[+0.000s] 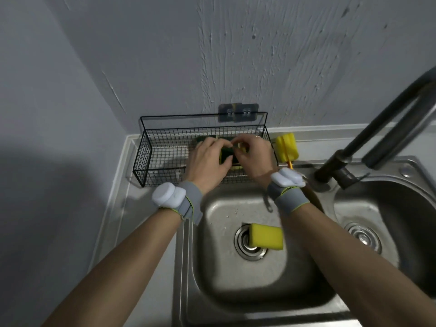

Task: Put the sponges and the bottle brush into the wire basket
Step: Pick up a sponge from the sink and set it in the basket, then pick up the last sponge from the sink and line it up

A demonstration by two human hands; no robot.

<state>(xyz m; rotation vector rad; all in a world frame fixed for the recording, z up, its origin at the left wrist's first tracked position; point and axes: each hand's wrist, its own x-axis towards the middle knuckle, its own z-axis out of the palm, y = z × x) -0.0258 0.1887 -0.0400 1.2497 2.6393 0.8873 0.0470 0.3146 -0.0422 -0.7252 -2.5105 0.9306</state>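
A black wire basket [162, 147] stands on the sink's back ledge against the wall. Both hands reach into its right half. My left hand [207, 159] and my right hand [253, 156] together grip a green-and-yellow sponge [227, 156] standing on edge; another green sponge [205, 138] shows behind them in the basket. A yellow sponge [266, 236] lies in the left sink bowl beside the drain. The bottle brush [286, 147], yellow foam head with an orange handle, lies on the ledge just right of the basket, its handle partly hidden by my right wrist.
A dark tall faucet [387, 128] rises at the right between the two steel bowls. The right bowl [387, 208] has its own drain. Grey walls close in at the back and the left. Both wrists wear grey bands with white pods.
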